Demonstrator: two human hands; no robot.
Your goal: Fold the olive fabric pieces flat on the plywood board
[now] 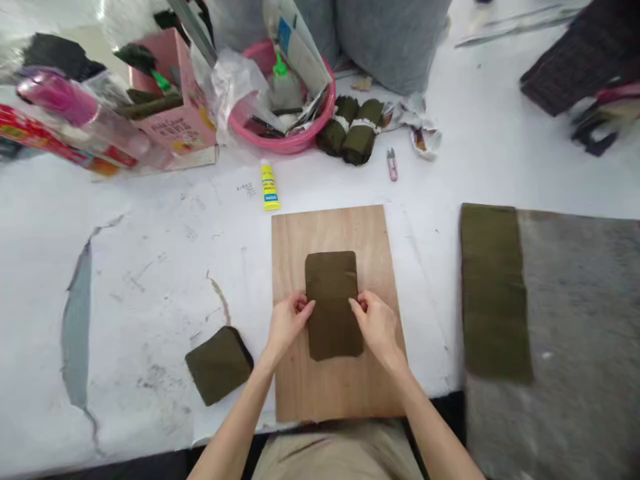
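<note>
An olive-green rectangle of fabric [333, 327] lies over a wooden board [345, 397] in front of me. My left hand [291, 319] pinches its left edge between thumb and fingers. At the opposite edge, my right hand [376, 323] pinches the fabric in the same way. A crease or seam runs across the piece at about the height of my fingertips. Left of the board rests a small stack of olive fabric pieces [220, 365], apart from my left forearm.
Behind the board are a yellow glue tube [270, 188], pink thread snips [392, 165], rolled olive bundles [361, 133] and a pink basket [290, 143]. A pink box [173, 127] stands back left. On the right, an olive strip [495, 293] lies on a grey mat [580, 320].
</note>
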